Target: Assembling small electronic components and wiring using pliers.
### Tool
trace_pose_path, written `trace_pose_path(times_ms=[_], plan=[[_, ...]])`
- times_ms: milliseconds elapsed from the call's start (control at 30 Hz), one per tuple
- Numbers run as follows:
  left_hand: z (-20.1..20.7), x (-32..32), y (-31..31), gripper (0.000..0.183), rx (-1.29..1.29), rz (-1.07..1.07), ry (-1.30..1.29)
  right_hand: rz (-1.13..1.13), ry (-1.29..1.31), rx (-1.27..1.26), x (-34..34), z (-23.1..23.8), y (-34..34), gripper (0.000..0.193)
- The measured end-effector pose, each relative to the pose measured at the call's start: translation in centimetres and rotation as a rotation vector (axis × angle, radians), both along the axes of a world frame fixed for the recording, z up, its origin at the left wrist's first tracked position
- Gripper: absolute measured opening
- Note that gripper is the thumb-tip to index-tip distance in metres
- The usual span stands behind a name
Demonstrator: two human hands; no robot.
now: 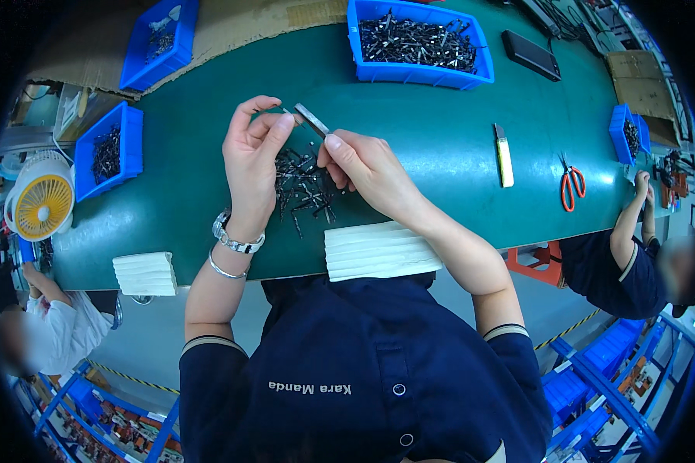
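Observation:
My left hand (256, 150) is raised over the green table, its thumb and a finger pinched on a tiny thin part (288, 112), too small to name. Facing it, my right hand (371, 170) grips a slim silver-grey metal strip (312, 119) between thumb and fingers. The strip's free end points up and left, close to the left fingertips; whether they touch I cannot tell. Under and between both hands lies a loose pile of small black and silver parts (305, 189). A white ridged pad (382, 251) sits at the table's near edge, below my right forearm.
A large blue bin (425, 79) of similar parts stands at the far side. Smaller blue bins (133, 143) are at left. Toward the right lie a yellow-handled cutter knife (504, 158), red-handled snips (570, 185) and a black box (531, 55). A yellow fan (42, 204) stands left; co-workers sit at both sides.

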State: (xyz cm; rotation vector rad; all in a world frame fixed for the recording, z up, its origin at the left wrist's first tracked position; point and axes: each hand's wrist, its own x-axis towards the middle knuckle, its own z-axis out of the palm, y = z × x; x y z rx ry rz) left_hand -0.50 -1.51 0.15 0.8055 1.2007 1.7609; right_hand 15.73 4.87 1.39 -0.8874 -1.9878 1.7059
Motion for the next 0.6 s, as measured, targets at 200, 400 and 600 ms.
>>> trace_pose_path(times_ms=[200,400,600], plan=[[0.26,-0.35,0.03,0.024,-0.028,0.085,0.136,0.000,-0.096,0.152,-0.06,-0.09,-0.09,0.045],[0.32,-0.32,0.00,0.023,-0.031,0.092,0.157,-0.009,-0.099,0.213,-0.10,-0.16,-0.12,0.045],[0.09,0.15,0.03,0.024,-0.015,0.119,0.162,-0.013,-0.142,0.294,-0.11,-0.07,-0.03,0.042]])
